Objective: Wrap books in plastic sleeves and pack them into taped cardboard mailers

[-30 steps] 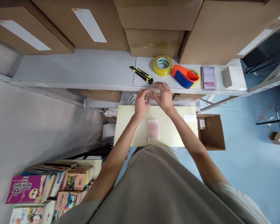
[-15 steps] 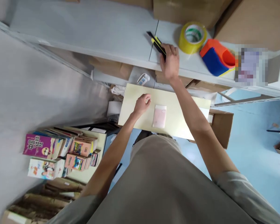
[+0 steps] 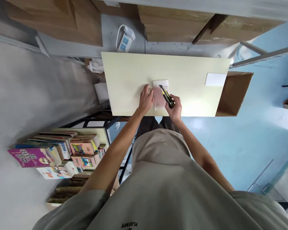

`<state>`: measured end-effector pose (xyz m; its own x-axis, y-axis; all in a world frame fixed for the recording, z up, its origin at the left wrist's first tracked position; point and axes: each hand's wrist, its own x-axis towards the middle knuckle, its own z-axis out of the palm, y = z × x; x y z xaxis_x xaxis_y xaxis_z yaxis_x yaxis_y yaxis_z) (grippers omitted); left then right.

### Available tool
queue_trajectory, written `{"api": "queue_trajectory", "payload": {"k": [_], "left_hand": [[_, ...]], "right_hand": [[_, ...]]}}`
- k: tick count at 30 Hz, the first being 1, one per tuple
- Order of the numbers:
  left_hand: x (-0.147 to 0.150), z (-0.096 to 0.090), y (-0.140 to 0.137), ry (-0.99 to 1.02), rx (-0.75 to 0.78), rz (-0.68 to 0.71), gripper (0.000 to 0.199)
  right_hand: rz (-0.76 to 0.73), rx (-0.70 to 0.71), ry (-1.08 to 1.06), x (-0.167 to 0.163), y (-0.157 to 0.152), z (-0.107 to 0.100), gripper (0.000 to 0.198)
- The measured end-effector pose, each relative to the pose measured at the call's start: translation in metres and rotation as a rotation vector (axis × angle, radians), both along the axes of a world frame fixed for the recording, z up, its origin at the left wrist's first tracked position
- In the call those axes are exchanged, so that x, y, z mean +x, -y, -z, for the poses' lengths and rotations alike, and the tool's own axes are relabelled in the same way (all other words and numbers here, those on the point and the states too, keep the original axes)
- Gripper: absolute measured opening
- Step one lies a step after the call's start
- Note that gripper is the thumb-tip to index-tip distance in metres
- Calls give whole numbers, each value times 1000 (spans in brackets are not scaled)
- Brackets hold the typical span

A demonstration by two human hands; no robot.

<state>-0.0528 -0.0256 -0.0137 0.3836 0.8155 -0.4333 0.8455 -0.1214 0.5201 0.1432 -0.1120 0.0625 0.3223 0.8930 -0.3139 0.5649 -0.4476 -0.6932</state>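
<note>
A black and yellow utility knife (image 3: 168,98) is gripped in my right hand (image 3: 174,109), its dark tip pointing up and left over a flat pinkish packet (image 3: 159,99). The packet has a whitish top end and lies on the pale yellow tabletop (image 3: 192,86). My left hand (image 3: 146,99) rests flat at the packet's left edge, fingers stretched out and holding nothing. Whether the knife touches the packet, I cannot tell.
A white card (image 3: 215,79) lies at the tabletop's right end, beside an open cardboard box (image 3: 237,92). Behind the table, a shelf holds cartons (image 3: 177,27) and a white power strip (image 3: 125,41). Stacked books (image 3: 84,148) stand at lower left.
My right hand has come down from the upper shelf to the packet, carrying the utility knife. My left hand has opened and settled beside the packet. The view has tilted down.
</note>
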Motion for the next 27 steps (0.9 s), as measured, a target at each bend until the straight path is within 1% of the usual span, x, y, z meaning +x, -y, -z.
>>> {"api": "queue_trajectory", "payload": {"k": [2,4,7,10,13,18,21,27], "left_hand": [[5,2,-1,-11,-6,26,64],[6,0,-3,-25,-16,67,66],[-1,-6,-9,-26,-20,135,68],[-13,-10,-21,-21,-34,220,71],[-25,-10,-34,-50,-47,285,77],[-32,-9,-46,-48,-57,323,82],[-34,-8,-49,7,-56,308,83],[-39,-5,-55,83,-67,310,84]], "right_hand": [[74,-90,18,-1,22,10,64],[99,-143,16,-4,34,17,70],[62,-179,-12,-13,34,26,74],[-26,-171,-6,-26,14,34,73],[-127,-181,45,-42,-17,39,72],[-285,-356,212,-65,-62,41,72],[-325,-427,282,-73,-76,38,72],[-301,-497,308,-85,-82,25,73]]}}
